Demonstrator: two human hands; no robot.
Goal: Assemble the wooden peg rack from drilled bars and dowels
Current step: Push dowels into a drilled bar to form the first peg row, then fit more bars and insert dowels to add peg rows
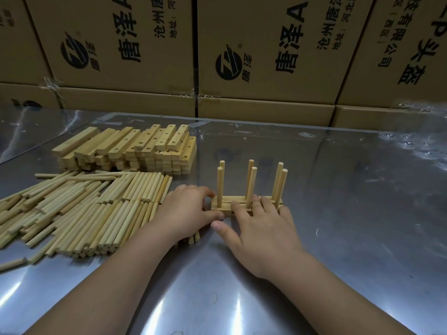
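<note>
Rack (225, 206) is pale yellowish wood, same shade as the dowels (79, 209) and bars (125, 151) left of it. The bars are dotted with dark holes. Table's (350, 213) shiny silver-grey with white glare. Boxes (266, 44) behind the rack are brown with black print.

Dim, warm light from overhead. White glare streaks smear the steel tabletop (217, 298) at lower centre and upper right. Wide-angle bending tilts the cardboard boxes (266, 44) near the frame edges. Focus is slightly soft.
</note>
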